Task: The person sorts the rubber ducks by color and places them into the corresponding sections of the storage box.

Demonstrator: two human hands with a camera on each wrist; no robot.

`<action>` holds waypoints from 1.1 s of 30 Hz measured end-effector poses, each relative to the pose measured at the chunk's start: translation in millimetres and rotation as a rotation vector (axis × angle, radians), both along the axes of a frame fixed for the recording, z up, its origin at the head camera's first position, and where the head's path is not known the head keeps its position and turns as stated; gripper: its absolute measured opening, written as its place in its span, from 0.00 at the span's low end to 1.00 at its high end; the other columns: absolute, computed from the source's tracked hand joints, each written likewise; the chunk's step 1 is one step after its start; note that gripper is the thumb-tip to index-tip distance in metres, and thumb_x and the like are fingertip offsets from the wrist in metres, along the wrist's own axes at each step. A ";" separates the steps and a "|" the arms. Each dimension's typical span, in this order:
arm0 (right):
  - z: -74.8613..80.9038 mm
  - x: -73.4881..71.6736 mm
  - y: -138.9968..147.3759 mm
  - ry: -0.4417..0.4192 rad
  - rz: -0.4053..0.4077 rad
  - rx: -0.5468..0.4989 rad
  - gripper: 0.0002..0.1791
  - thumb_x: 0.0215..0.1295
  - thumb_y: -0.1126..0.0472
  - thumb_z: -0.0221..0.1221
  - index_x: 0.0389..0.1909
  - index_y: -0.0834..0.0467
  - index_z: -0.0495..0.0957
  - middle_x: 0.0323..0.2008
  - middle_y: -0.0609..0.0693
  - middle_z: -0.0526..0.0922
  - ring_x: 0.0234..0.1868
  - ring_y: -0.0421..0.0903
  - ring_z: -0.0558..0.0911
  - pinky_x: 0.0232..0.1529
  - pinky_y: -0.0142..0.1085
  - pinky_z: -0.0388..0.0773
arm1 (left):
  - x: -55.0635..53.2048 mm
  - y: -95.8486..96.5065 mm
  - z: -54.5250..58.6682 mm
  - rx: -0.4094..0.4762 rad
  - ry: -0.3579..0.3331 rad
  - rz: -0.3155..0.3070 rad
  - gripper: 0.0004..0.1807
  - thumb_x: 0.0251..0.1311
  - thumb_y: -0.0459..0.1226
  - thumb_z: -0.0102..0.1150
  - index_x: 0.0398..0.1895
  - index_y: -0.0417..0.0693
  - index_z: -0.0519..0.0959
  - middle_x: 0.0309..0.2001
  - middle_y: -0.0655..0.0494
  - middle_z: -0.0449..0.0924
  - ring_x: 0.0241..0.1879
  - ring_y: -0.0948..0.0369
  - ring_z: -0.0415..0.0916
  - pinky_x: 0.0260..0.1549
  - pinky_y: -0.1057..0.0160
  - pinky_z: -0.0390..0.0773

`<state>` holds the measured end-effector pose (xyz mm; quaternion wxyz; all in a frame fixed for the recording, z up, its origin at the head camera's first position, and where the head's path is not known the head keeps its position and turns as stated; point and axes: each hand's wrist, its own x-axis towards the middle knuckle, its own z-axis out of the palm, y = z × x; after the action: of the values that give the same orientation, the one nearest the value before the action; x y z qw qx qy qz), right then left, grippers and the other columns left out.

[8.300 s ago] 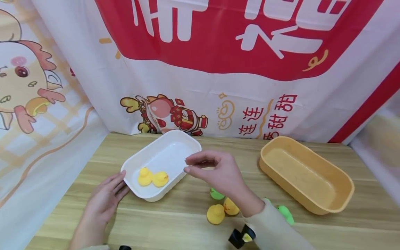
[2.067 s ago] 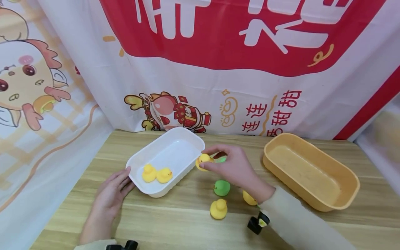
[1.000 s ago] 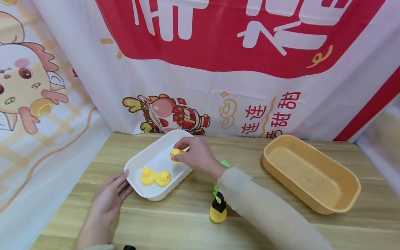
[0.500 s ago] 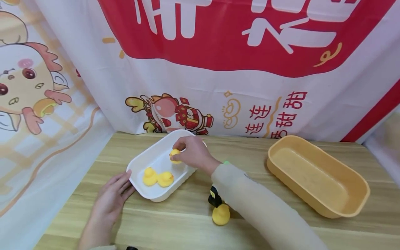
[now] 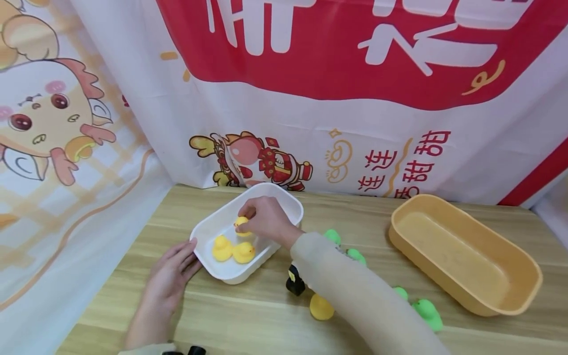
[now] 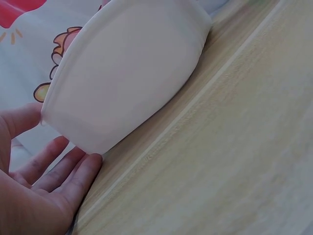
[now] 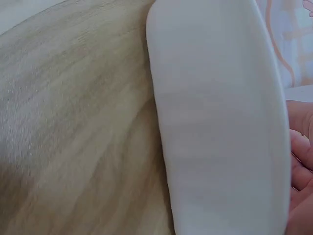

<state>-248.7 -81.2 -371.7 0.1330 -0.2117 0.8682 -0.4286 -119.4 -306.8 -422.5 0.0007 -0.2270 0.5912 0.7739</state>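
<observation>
Inside the white tub (image 5: 288,197) my right hand (image 5: 266,219) pinches a yellow rubber duck (image 5: 241,225) between thumb and fingers, low over the tub floor. Two other yellow rubber ducks, a left one (image 5: 222,249) and a right one (image 5: 244,253), sit side by side at the near end. My left hand (image 5: 170,273) rests against that end, fingers fairly straight at the outer wall and rim. In the left wrist view, fingertips (image 6: 90,164) touch the lower edge of the tub (image 6: 122,73). In the right wrist view, the tub wall (image 7: 220,127) hides the duck and most of the right hand (image 7: 301,161).
An orange-yellow tub (image 5: 443,241) stands at the right. Several green ducks, one at the front right (image 5: 428,314), and a yellow duck (image 5: 321,306) lie on the wooden table (image 5: 248,315) around the right sleeve (image 5: 355,291). A printed cloth (image 5: 337,98) hangs behind.
My right hand has carried the yellow duck from outside the white tub's right side into it, then towards the two ducks there. My left hand stays at the tub's near end.
</observation>
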 end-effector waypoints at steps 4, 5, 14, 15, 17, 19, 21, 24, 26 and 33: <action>-4.6 -1.6 -4.2 -0.003 0.013 0.010 0.13 0.60 0.58 0.80 0.44 0.54 0.90 0.39 0.44 0.90 0.41 0.40 0.83 0.49 0.30 0.83 | -1.4 2.4 1.5 -0.013 -0.016 0.006 0.14 0.76 0.46 0.66 0.56 0.53 0.77 0.50 0.70 0.86 0.56 0.69 0.84 0.60 0.68 0.85; -5.2 -1.8 -5.0 -0.004 0.017 0.016 0.13 0.60 0.58 0.80 0.44 0.54 0.90 0.39 0.44 0.90 0.41 0.40 0.83 0.50 0.30 0.83 | -1.5 2.7 1.5 -0.013 -0.016 0.005 0.14 0.75 0.46 0.66 0.56 0.52 0.77 0.50 0.70 0.86 0.56 0.69 0.84 0.60 0.68 0.85; -9.6 -0.6 -6.9 -0.049 -0.006 0.050 0.13 0.61 0.57 0.79 0.44 0.52 0.89 0.40 0.43 0.89 0.43 0.41 0.83 0.52 0.33 0.85 | -1.6 3.7 1.4 -0.013 -0.016 -0.001 0.13 0.76 0.46 0.65 0.55 0.53 0.78 0.50 0.71 0.86 0.55 0.70 0.84 0.59 0.68 0.85; -10.1 -0.5 -7.0 -0.049 -0.006 0.050 0.13 0.61 0.57 0.79 0.44 0.51 0.89 0.40 0.43 0.89 0.44 0.41 0.83 0.52 0.33 0.85 | -1.5 3.3 1.2 -0.016 -0.018 -0.002 0.13 0.76 0.46 0.65 0.56 0.53 0.78 0.50 0.71 0.86 0.55 0.70 0.84 0.59 0.68 0.85; -10.8 -0.4 -7.2 -0.047 -0.010 0.052 0.13 0.61 0.57 0.79 0.44 0.51 0.89 0.40 0.42 0.89 0.44 0.41 0.82 0.52 0.33 0.85 | -1.2 2.7 1.0 -0.020 -0.020 -0.004 0.14 0.76 0.46 0.65 0.56 0.53 0.77 0.50 0.71 0.85 0.56 0.70 0.84 0.59 0.68 0.85; -10.8 -0.4 -7.2 -0.050 -0.019 0.050 0.13 0.61 0.56 0.79 0.44 0.50 0.89 0.41 0.42 0.89 0.43 0.41 0.82 0.51 0.32 0.85 | -1.0 2.0 1.2 -0.018 -0.016 -0.006 0.13 0.76 0.46 0.65 0.56 0.53 0.78 0.50 0.71 0.86 0.56 0.70 0.84 0.59 0.68 0.85; -10.7 -0.4 -7.5 -0.056 -0.026 0.049 0.13 0.61 0.56 0.79 0.44 0.50 0.89 0.41 0.42 0.88 0.43 0.41 0.82 0.51 0.32 0.85 | -1.1 1.2 1.2 -0.016 -0.011 -0.007 0.11 0.76 0.46 0.65 0.55 0.54 0.79 0.50 0.71 0.86 0.56 0.70 0.84 0.59 0.68 0.85; -11.1 0.0 -7.8 -0.067 -0.031 0.047 0.13 0.62 0.57 0.79 0.45 0.50 0.88 0.41 0.42 0.88 0.44 0.42 0.83 0.50 0.32 0.85 | -1.4 0.8 1.8 -0.003 -0.008 0.001 0.09 0.76 0.46 0.66 0.51 0.56 0.81 0.50 0.71 0.86 0.56 0.70 0.84 0.59 0.68 0.86; -11.6 0.4 -8.0 -0.068 -0.030 0.053 0.12 0.62 0.57 0.79 0.44 0.50 0.88 0.41 0.42 0.88 0.44 0.41 0.82 0.49 0.32 0.85 | -1.3 0.7 1.9 0.003 -0.008 0.004 0.07 0.75 0.46 0.66 0.49 0.58 0.82 0.50 0.71 0.86 0.55 0.70 0.85 0.58 0.68 0.86; -12.0 0.8 -7.3 -0.070 -0.036 0.071 0.13 0.61 0.56 0.79 0.44 0.50 0.89 0.41 0.42 0.88 0.43 0.41 0.82 0.47 0.31 0.85 | -0.5 2.3 2.1 0.019 -0.010 0.006 0.06 0.75 0.46 0.66 0.47 0.58 0.82 0.49 0.71 0.87 0.55 0.71 0.85 0.58 0.69 0.86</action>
<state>-247.9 -88.5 -383.7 0.1629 -0.1764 0.8814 -0.4068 -119.9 -304.6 -420.4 0.0037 -0.2327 0.5830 0.7784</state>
